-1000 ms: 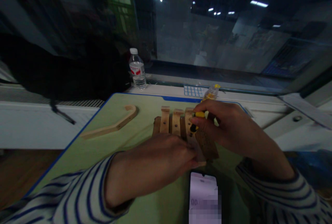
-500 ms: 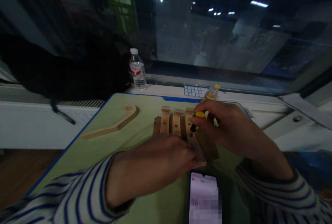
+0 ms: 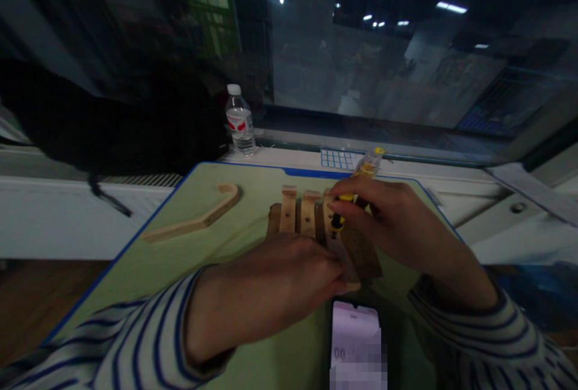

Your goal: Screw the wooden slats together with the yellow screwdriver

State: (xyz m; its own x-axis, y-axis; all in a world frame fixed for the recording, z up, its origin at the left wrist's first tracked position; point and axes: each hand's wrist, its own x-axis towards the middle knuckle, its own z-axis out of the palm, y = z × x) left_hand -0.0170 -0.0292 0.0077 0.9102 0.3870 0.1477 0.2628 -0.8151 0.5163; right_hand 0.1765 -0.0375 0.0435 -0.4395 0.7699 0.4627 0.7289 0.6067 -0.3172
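The right hand (image 3: 392, 215) has the screwdriver (image 3: 336, 221) pinched between thumb and fingers, tip pointing down at the right hook (image 3: 328, 206)! That hook lies beside the middle hook (image 3: 309, 212) and the left hook (image 3: 288, 210), all three across a brown board (image 3: 366, 253) on the green table (image 3: 176, 281). And the left hand (image 3: 280, 281) lies over the hooks' near part, fingertips mostly hidden, so there's no telling how tightly they close. Off to the left, a loose hook (image 3: 198, 221); just nearer than the board, a lit phone (image 3: 354, 333).
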